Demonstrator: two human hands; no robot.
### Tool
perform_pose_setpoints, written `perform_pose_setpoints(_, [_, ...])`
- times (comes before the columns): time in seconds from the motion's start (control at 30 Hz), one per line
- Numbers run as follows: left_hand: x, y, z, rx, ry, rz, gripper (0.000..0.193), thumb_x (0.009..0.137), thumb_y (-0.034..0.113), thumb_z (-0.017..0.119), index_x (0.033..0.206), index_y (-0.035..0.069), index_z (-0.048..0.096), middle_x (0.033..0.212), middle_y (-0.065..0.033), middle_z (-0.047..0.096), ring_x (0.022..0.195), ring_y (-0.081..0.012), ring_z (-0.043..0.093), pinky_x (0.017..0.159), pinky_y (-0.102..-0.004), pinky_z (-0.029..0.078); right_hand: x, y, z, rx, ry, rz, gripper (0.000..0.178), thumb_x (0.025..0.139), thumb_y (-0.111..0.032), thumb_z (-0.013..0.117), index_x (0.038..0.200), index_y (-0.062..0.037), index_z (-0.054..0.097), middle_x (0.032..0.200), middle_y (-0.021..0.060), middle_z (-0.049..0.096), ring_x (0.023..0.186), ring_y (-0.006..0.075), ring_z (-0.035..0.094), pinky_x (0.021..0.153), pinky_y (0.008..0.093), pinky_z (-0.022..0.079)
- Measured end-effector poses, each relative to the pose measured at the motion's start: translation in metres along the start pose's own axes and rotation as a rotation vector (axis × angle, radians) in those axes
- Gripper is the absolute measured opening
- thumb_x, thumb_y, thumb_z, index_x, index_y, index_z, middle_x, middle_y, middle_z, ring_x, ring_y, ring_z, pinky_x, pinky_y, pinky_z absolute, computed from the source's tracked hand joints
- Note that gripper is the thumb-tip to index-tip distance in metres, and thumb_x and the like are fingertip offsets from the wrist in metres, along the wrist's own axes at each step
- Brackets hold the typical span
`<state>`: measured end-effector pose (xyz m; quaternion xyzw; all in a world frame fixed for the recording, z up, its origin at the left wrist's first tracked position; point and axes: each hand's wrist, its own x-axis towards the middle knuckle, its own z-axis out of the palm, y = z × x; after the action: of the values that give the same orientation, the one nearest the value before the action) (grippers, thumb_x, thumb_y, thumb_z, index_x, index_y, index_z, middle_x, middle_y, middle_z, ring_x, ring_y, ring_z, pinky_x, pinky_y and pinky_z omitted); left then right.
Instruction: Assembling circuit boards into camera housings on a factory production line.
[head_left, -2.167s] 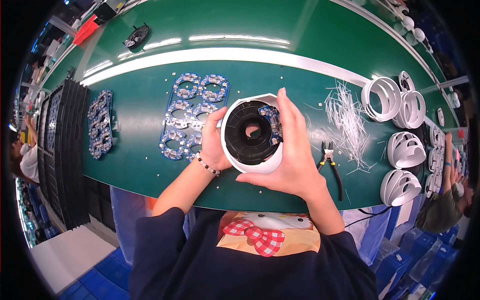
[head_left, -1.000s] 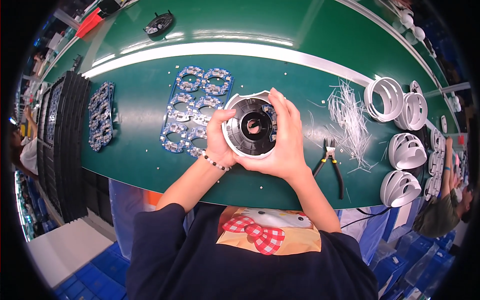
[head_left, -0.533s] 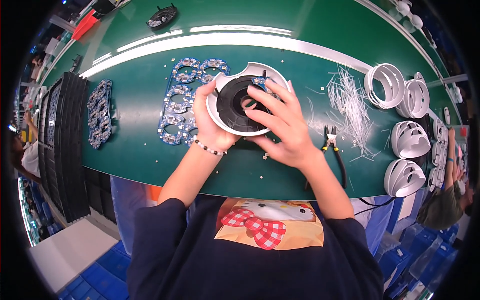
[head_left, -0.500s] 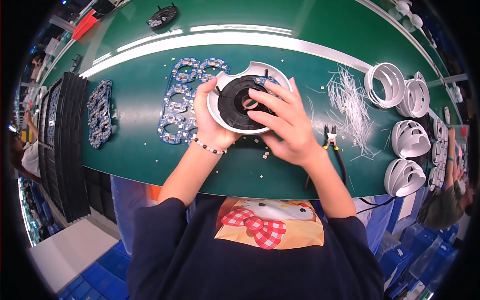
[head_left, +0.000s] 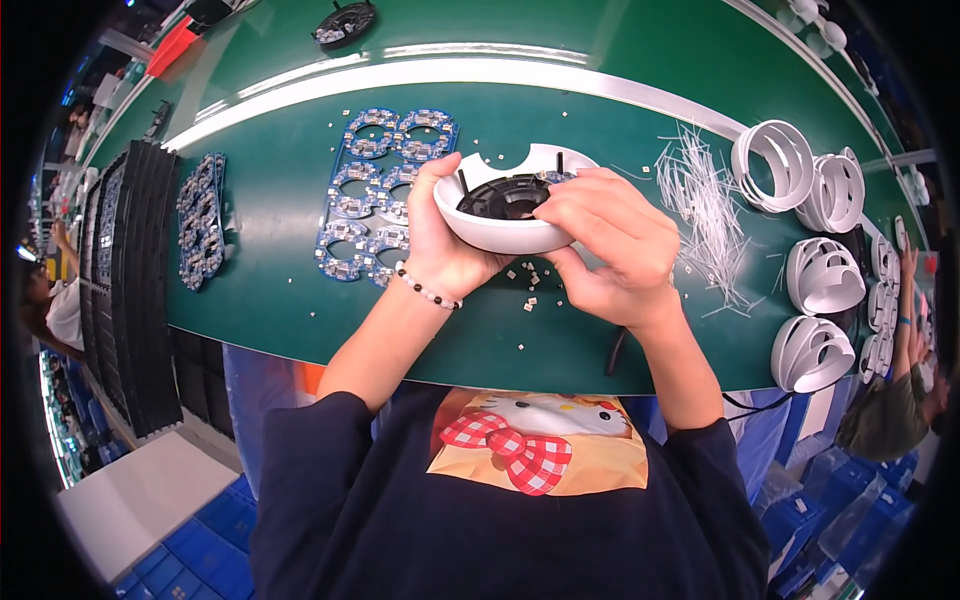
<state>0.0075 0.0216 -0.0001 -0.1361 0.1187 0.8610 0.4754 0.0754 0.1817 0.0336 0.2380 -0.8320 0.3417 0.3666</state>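
Observation:
Over the middle of the bench I hold a white round plastic housing (head_left: pixel 505 236), tipped so its side wall faces me. A black ring-shaped insert (head_left: pixel 485 200) with upright posts sits inside it. Part of a small blue circuit board (head_left: pixel 551 177) shows at the far right of the insert. My left hand (head_left: pixel 440 228) is closed around the housing's left side, thumb on the rim. My right hand (head_left: pixel 622 245) is closed at the right side, fingertips bent over the rim onto the insert and thumb low outside. What lies under those fingertips is hidden.
Blue circuit board panels (head_left: pixel 347 205) lie behind my left hand, with another stack (head_left: pixel 202 220) farther left beside black trays (head_left: pixel 135 290). White cable ties (head_left: pixel 700 215) and white rings (head_left: pixel 773 168) are at right. A dark tool handle (head_left: pixel 614 352) shows beside my right forearm. Tiny white pieces (head_left: pixel 530 300) are scattered about.
The housing has tipped from facing up to showing its side wall. My right fingers, formerly spread across the insert, have drawn back and bent at the right rim. The right forearm now covers the cutters' jaws.

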Motion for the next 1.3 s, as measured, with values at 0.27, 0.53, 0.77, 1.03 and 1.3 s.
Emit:
perform_pose_setpoints(0.27, [-0.007,-0.008,0.022,0.770,0.144,0.631,0.040,0.090,0.029,0.036,0.116,-0.001,0.046,0.116,-0.0222,0.052,0.102,-0.0293,0.055,0.089,-0.0370,0.044,-0.003,0.004,-0.015,0.370,0.050,0.339,0.036,0.057,-0.005,0.077,0.089,0.0025,0.064,0.079,0.0133,0.064,0.072,0.0211,0.063,0.066,0.0273,0.049])
perform_pose_setpoints(0.53, [-0.021,0.009,0.009,1.487,-0.278,1.095,0.057,0.077,0.043,0.065,0.107,-0.004,0.053,0.097,-0.0122,0.059,0.087,-0.0197,0.058,0.075,-0.0279,0.046,-0.013,0.004,-0.013,0.600,0.133,0.485,0.042,0.059,-0.001,0.077,0.098,0.0039,0.062,0.084,0.0114,0.063,0.078,0.0153,0.060,0.070,0.0256,0.048])
perform_pose_setpoints(0.77, [-0.021,0.006,0.013,1.708,-0.253,1.408,0.047,0.076,0.035,0.067,0.100,-0.003,0.054,0.086,-0.0154,0.060,0.074,-0.0265,0.060,0.065,-0.0291,0.047,-0.014,0.001,-0.013,0.622,0.134,0.504,0.043,0.060,-0.001,0.077,0.099,0.0040,0.061,0.086,0.0108,0.063,0.079,0.0153,0.060,0.071,0.0261,0.048])
perform_pose_setpoints(1.03, [-0.017,0.004,0.020,1.719,-0.216,1.394,0.041,0.080,0.031,0.064,0.101,-0.002,0.054,0.085,-0.0128,0.059,0.072,-0.0239,0.059,0.064,-0.0272,0.046,-0.019,-0.003,-0.007,0.735,0.233,0.662,0.043,0.063,0.000,0.076,0.102,0.0053,0.059,0.090,0.0084,0.063,0.081,0.0130,0.059,0.074,0.0251,0.047])
perform_pose_setpoints(1.3, [-0.016,0.000,0.013,1.468,-0.130,1.110,0.038,0.086,0.026,0.058,0.109,-0.003,0.049,0.095,-0.0084,0.058,0.085,-0.0142,0.056,0.076,-0.0243,0.043,-0.012,-0.004,-0.010,0.798,0.176,0.700,0.050,0.066,-0.001,0.075,0.111,0.0070,0.054,0.099,0.0108,0.061,0.090,0.0160,0.059,0.081,0.0281,0.048])
